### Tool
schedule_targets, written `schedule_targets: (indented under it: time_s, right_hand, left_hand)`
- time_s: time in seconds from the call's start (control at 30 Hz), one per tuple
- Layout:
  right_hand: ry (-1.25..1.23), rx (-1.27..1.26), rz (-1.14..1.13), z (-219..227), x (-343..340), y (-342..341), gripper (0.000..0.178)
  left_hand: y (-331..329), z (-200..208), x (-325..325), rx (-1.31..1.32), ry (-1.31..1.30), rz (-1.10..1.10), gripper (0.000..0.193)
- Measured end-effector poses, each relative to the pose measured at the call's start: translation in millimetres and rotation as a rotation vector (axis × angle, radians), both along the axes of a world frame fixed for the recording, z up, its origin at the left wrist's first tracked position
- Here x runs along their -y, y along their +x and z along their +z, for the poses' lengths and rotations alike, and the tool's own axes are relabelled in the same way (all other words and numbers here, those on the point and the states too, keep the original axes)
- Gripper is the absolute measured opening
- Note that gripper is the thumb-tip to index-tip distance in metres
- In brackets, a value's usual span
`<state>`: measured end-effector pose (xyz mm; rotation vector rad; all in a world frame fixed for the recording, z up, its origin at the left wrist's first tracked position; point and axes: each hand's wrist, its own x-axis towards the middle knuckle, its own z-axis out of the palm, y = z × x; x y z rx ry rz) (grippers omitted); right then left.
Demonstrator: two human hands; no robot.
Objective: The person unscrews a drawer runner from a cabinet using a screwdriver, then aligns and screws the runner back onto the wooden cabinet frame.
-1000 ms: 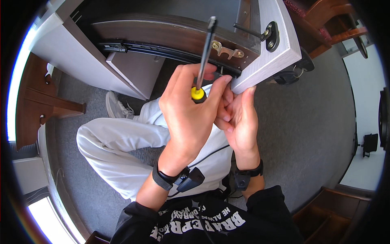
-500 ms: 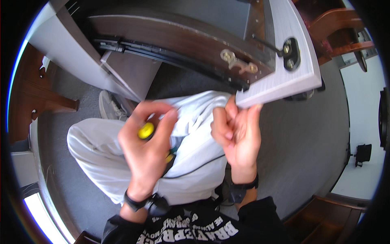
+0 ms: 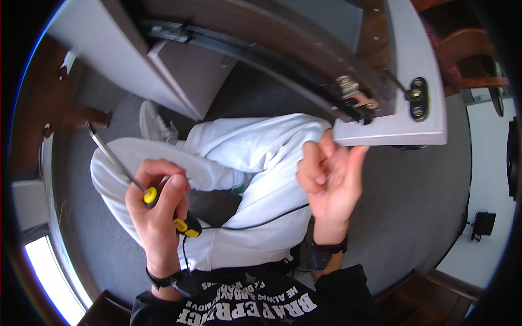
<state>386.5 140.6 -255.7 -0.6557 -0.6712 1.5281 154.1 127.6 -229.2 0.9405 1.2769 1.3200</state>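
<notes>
My left hand [image 3: 155, 209] is closed around a screwdriver [image 3: 185, 225] with a black and yellow handle. Its metal shaft slants up and to the left, past my knee. My right hand [image 3: 331, 182] is palm up at the lower corner of a pale drawer front [image 3: 391, 130], its fingers curled and its thumb up at the panel's edge. Whatever those fingers may hold is hidden. On the panel's inner face sits a black fitting with screws [image 3: 417, 99]. A metal bracket [image 3: 353, 93] is on the dark drawer side [image 3: 304, 43], above the slide rail [image 3: 244, 62].
The pale cabinet [image 3: 98, 49] stands at upper left, with another panel [image 3: 187, 73] beside it. My legs in white trousers [image 3: 261, 141] are folded below the drawer, and a thin black cable [image 3: 261, 221] crosses them. Brown wooden furniture [image 3: 27, 108] is at far left.
My left hand has moved left and down, turning so the screwdriver's shaft shows. My right hand stays at the drawer front's corner. The cabinet appears shifted right in the view.
</notes>
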Motion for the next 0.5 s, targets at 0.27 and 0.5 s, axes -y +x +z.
schedule_targets:
  time_s: [0.27, 0.5]
  right_hand:
    - [0.043, 0.003, -0.006, -4.7, -4.4, 5.1, 0.056]
    - [0.233, 1.068, -0.042, -30.9, -9.9, 20.9, 0.039]
  left_hand:
    - [-26.2, -7.2, 2.9, -0.021, -0.028, 0.046, 0.012]
    - [-51.0, -13.9, 8.5, 0.003, -0.006, 0.072, 0.011]
